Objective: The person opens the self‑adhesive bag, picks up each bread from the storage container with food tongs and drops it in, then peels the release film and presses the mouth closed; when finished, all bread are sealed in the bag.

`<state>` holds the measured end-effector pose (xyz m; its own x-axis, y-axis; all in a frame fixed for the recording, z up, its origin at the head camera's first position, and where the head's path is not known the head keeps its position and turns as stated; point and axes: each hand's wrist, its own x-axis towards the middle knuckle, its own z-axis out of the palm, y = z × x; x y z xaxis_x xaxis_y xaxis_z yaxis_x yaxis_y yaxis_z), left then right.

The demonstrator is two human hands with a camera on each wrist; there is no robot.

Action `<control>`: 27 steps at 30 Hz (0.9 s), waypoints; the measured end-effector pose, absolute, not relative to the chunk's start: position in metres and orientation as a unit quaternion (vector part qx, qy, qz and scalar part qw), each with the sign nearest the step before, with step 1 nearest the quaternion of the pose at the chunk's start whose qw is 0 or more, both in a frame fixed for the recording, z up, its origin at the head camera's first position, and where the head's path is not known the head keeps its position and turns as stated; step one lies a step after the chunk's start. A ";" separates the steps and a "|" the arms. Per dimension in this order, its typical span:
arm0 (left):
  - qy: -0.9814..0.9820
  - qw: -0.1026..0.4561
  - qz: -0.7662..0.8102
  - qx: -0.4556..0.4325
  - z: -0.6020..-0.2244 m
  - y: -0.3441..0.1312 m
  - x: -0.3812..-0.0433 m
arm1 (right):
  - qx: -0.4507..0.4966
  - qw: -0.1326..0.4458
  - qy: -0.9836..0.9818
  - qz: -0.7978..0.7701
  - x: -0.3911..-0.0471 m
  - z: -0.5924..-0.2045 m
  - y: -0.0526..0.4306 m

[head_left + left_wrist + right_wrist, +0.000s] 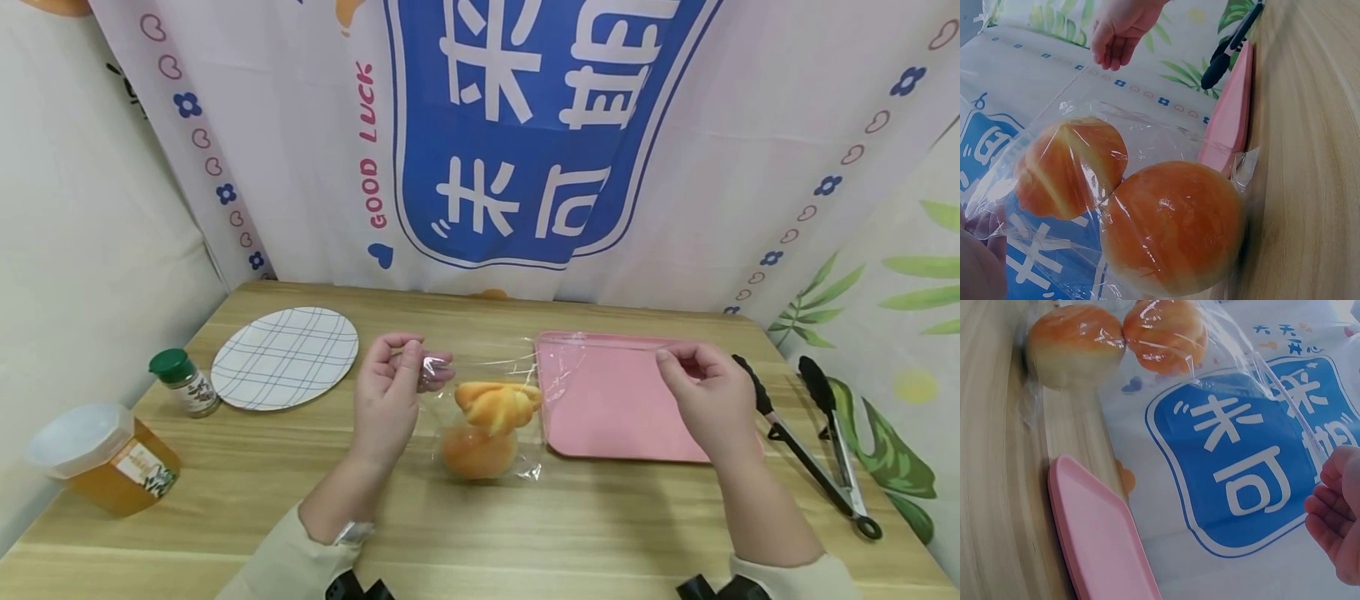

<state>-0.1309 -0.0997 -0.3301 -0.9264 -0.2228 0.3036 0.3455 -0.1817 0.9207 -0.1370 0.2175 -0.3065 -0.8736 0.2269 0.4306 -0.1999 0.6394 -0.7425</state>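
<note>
A clear plastic bag [536, 472] hangs just above the table with two breads inside. The lower one is a smooth round bun [1172, 228]; above it sits a ridged, shaped bread roll [497, 405]. My left hand [390, 385] grips the bag near its upper left, with some film bunched at the fingers. My right hand [707, 396] is held out to the right, pinching the end of a thin clear strip [1294, 406] between thumb and forefinger. The strip stretches taut across to the bag's upper edge.
A pink tray [615, 408] lies behind and right of the bag, partly under the right hand. Black-tipped tongs [813, 462] are at far right. On the left are a white checked plate [285, 358], a green-capped shaker [185, 385] and a jar of amber liquid [112, 467].
</note>
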 end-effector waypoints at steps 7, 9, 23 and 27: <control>-0.607 0.186 -0.771 -0.052 -0.332 -0.101 -0.132 | -0.040 0.250 -0.873 0.417 -0.136 -0.309 0.236; -0.607 0.187 -0.771 -0.053 -0.332 -0.101 -0.132 | -0.051 0.247 -0.874 0.415 -0.135 -0.309 0.241; -0.610 0.184 -0.769 -0.056 -0.333 -0.101 -0.134 | -0.143 0.239 -0.874 0.398 -0.135 -0.307 0.278; -0.611 0.182 -0.768 -0.051 -0.333 -0.101 -0.134 | -0.148 0.246 -0.868 0.404 -0.134 -0.308 0.288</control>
